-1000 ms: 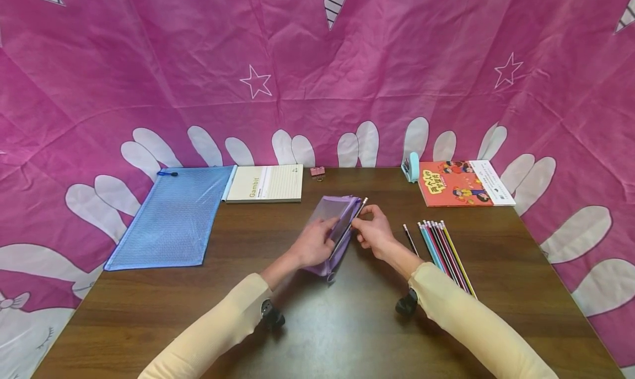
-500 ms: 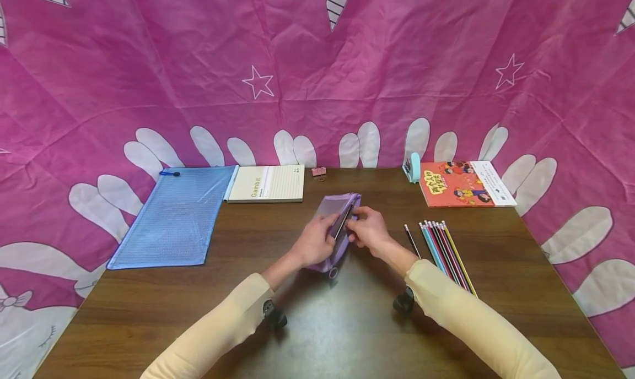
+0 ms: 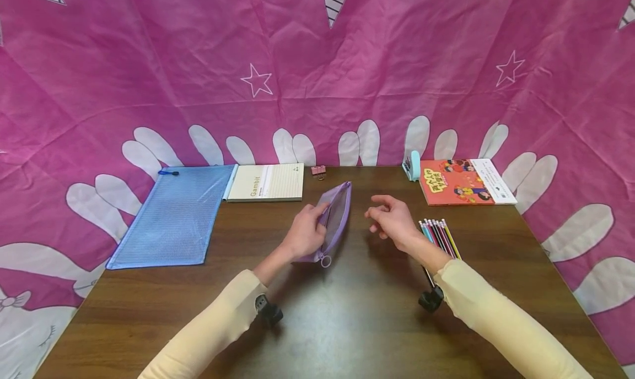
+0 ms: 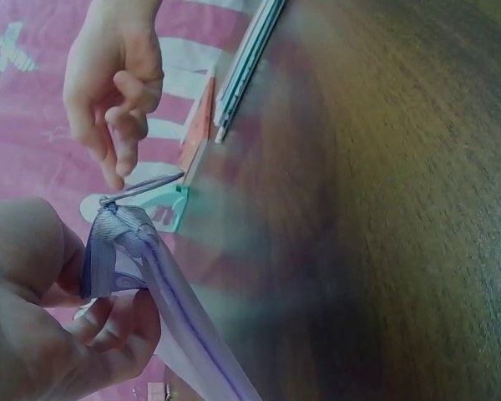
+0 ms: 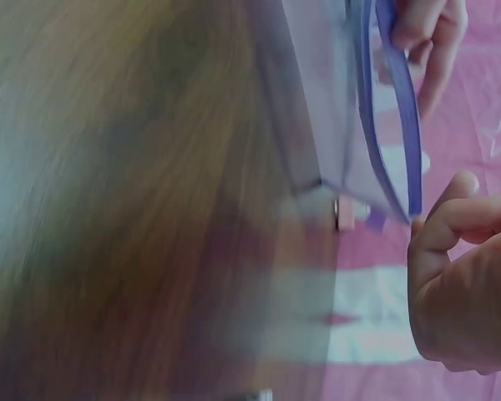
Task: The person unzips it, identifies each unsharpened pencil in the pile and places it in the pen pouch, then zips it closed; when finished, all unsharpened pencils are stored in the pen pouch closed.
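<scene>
A purple mesh zip pouch (image 3: 342, 208) is tilted up off the table with its zip side gaping. My left hand (image 3: 303, 233) pinches one edge of its opening between thumb and fingers, as the left wrist view shows close up. A thin dark line, perhaps a pencil, shows inside near those fingers. My right hand (image 3: 397, 219) hovers apart to the pouch's right, fingers loosely bent around nothing. Under the right forearm lies a row of several pencils (image 3: 441, 237), partly covered. Part of a lone pencil (image 3: 429, 277) shows beside the right wrist camera.
At the left lies a blue mesh zip folder (image 3: 171, 219), beside a cream notebook (image 3: 268, 182). Along the back edge are a pink binder clip (image 3: 318, 171) and a mint stapler-like item (image 3: 412, 166). An orange picture book (image 3: 461, 183) lies back right. Pink cloth hangs behind the table.
The pencil that my right hand held has gone into the pouch. That hand has let go and moved right, while my left hand has lifted the pouch slightly, its opening now wider.
</scene>
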Tool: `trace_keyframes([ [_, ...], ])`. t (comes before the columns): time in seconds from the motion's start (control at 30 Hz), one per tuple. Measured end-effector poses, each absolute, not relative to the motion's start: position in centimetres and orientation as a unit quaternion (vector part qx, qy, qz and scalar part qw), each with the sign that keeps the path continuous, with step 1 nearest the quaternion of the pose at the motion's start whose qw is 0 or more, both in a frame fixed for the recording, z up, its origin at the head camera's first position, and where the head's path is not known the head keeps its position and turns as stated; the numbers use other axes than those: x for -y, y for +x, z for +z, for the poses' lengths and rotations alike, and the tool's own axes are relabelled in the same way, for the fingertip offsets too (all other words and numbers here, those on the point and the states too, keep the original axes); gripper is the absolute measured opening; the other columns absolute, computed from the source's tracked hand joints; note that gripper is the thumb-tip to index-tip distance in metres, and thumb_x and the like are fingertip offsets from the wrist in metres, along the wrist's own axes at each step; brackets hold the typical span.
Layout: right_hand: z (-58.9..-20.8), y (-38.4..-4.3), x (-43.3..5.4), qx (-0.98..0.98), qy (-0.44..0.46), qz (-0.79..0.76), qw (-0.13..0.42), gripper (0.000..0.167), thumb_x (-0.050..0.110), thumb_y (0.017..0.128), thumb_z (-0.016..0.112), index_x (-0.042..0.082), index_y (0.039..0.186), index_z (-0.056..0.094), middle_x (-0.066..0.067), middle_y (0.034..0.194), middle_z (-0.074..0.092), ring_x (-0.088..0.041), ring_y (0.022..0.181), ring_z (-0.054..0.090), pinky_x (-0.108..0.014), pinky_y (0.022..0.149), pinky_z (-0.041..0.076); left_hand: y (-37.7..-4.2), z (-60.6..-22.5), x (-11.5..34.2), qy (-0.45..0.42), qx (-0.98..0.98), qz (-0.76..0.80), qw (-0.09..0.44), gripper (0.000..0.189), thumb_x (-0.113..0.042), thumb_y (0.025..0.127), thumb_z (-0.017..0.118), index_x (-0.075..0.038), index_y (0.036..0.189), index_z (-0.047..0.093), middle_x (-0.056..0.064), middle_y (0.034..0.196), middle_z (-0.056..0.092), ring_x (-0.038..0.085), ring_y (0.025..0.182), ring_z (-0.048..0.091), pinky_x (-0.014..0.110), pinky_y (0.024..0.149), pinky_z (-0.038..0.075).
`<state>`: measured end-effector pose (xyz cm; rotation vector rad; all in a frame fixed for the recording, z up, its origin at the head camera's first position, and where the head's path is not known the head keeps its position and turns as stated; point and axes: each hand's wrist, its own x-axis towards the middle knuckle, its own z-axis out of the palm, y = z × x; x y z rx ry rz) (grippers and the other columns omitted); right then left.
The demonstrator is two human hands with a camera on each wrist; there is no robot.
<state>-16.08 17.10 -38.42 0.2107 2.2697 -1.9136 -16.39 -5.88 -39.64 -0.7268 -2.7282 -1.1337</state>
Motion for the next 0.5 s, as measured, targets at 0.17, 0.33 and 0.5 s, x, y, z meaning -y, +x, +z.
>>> trace_keyframes([
  [0.17,-38.1,-15.9,-20.5,-0.783,0.070,-0.612,0.087,0.046,0.009,0.100,0.053,-0.003,0.143,0.042,-0.024,0.111,0.064,-0.011,0.060,0.059,-0.023,0.047,0.041,-16.4,-39.5,5.7,-0.254,0.894,-0.367,0.044,0.058,0.008,0.080,0.053,0.008,0.138,0.053,0.024,0.106,0.060,0.030,0.087,0.057,0.042,0.078,0.052],
  [0.33,-37.8,-15.5,-24.3,-0.836,0.044,-0.538,0.093,0.044,0.010,0.099,0.053,-0.010,0.137,0.046,-0.025,0.107,0.064,-0.013,0.063,0.060,-0.026,0.049,0.044,-16.4,-39.3,5.5,-0.250,0.895,-0.365,0.049,0.058,0.007,0.080,0.053,0.009,0.137,0.054,0.025,0.107,0.060,0.032,0.090,0.058,0.044,0.081,0.053],
  [0.5,-38.0,-15.0,-27.3,-0.894,0.012,-0.435,0.108,0.036,0.011,0.095,0.059,-0.013,0.122,0.054,-0.021,0.091,0.066,-0.019,0.062,0.063,-0.029,0.047,0.048,-16.3,-39.3,5.4,-0.246,0.898,-0.362,0.036,0.059,0.008,0.080,0.054,0.008,0.138,0.053,0.026,0.109,0.060,0.033,0.090,0.059,0.043,0.080,0.053],
])
